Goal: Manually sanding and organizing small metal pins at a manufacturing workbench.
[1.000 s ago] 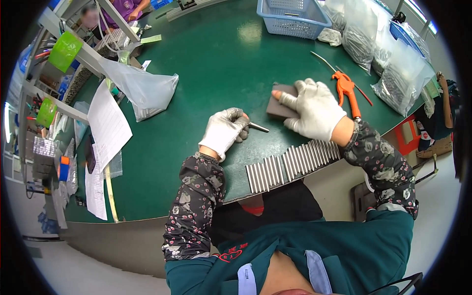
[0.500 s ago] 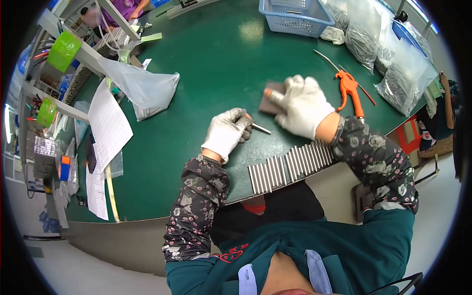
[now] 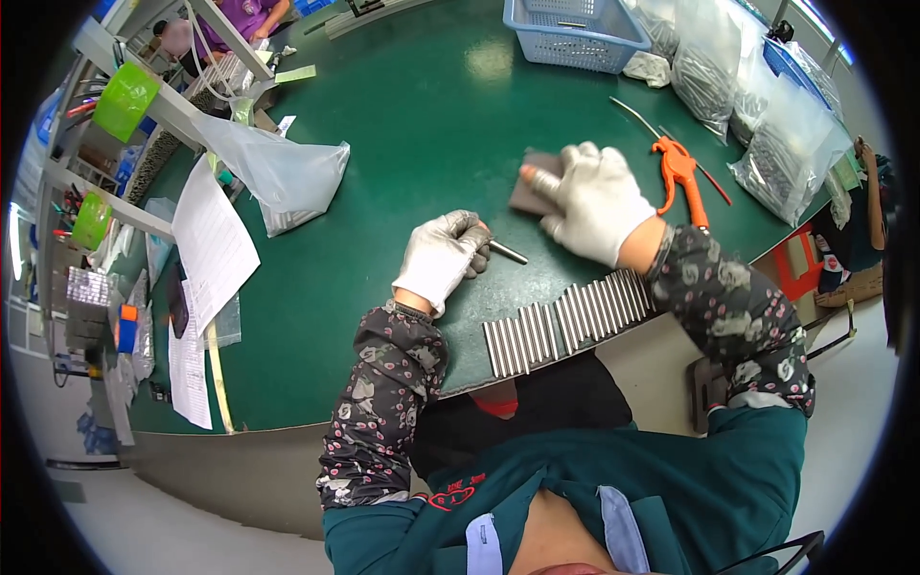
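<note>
Bench top: green (image 3: 402, 125), curved near edge, shelf frame on L side.
Metal rod (image 3: 508, 251): approx. centre, in L hand, free end poking out to the R.
L hand (image 3: 436, 257): gloved, fingers pinched shut on rod's near end.
R hand (image 3: 599, 206): gloved, part-curled over grey-brown block (image 3: 530, 199), thumb along its L side; bit blurred, can't tell if block touches bench.
Progress: one rod in hand, apart from block; many others in two groups, L rod group (image 3: 522, 340) & R rod group (image 3: 604, 311), along near edge. Can't tell which are done vs. left.
In the way: R sleeve (image 3: 714, 273) v. close to R group's end, may hide some; orange air gun (image 3: 678, 168) just R of R hand.
Further out: blue basket (image 3: 575, 53) at back, clear bags (image 3: 781, 172) far R; whitish bag (image 3: 287, 177) & paper sheets (image 3: 211, 240) L.
Back L: co-worker in purple (image 3: 251, 14).
</note>
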Available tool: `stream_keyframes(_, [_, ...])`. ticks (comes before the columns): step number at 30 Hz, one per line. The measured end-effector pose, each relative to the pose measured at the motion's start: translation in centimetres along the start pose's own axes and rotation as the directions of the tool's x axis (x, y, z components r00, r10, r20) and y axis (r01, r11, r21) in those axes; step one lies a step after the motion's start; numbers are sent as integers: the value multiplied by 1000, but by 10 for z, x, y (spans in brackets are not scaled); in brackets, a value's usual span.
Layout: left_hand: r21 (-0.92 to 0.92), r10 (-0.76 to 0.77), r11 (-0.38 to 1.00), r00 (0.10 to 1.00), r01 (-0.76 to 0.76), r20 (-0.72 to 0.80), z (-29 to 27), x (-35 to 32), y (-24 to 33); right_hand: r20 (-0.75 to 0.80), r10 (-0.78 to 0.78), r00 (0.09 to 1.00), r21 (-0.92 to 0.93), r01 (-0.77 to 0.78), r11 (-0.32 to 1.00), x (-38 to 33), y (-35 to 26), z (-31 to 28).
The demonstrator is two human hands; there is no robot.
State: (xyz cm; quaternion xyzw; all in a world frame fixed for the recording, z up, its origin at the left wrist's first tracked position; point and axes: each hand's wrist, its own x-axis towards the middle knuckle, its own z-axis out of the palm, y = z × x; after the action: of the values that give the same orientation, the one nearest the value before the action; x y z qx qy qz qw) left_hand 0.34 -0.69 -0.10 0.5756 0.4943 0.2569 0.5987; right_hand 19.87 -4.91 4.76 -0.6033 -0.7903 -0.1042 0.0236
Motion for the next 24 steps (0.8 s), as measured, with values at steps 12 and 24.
stream_keyframes(12, [-212, 70, 976, 993, -48, 96, -8, -11, 7, -301, 76, 951, 132, -37, 991, -42, 36, -17])
stream_keyframes(24, [441, -49, 888, 926, -131, 374, 38, -38, 23, -314, 273, 909, 367, -149, 918, -118, 28, -18])
